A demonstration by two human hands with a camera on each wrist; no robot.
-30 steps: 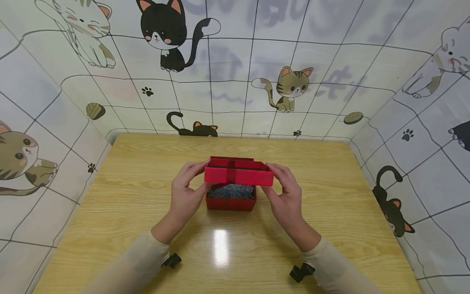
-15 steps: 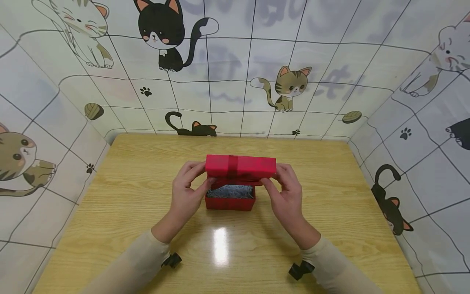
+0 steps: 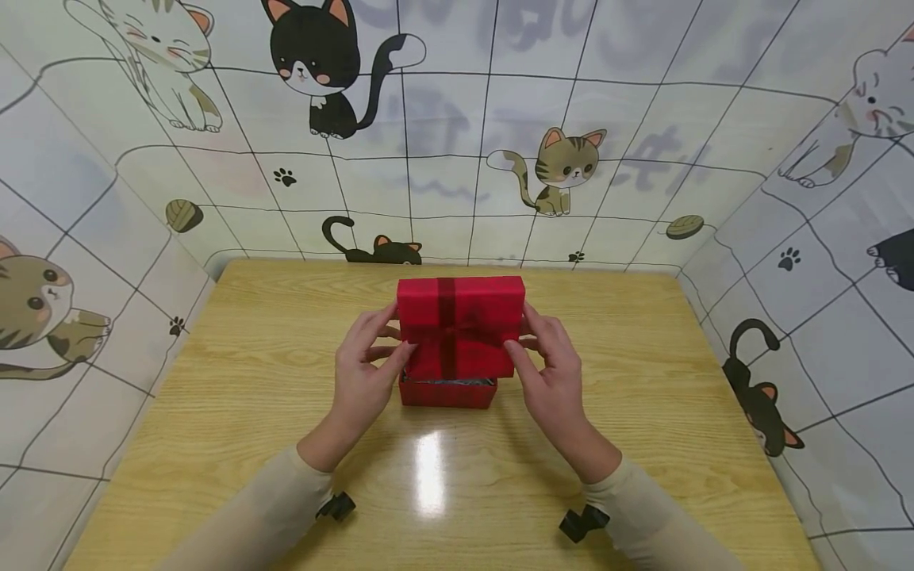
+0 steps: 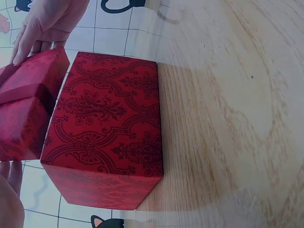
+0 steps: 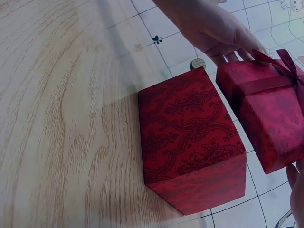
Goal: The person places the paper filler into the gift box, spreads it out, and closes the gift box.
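A red box lid [image 3: 478, 309] with a dark red ribbon and bow is held between both hands, tilted just above the box, its top toward the head camera. The left hand [image 3: 364, 365] grips the lid's left end, thumb in front and fingers behind. At the other end, the right hand [image 3: 553, 377] holds it the same way. Below stands the red patterned box [image 3: 447, 395] on the table; only a thin strip of grey shredded filling [image 3: 457, 381] shows under the lid. In the left wrist view the lid [image 4: 23, 104] and box [image 4: 104, 114] sit apart.
The light wooden table [image 3: 286, 317] extends around the box on every side. White panels printed with cats and grid lines [image 3: 450, 119] close off the back and both sides. A small black device [image 3: 584, 523] is at the right wrist.
The lid has tipped over, from its open underside showing to its ribboned top facing the head camera. It now covers most of the box's filling. Both hands keep hold of it.
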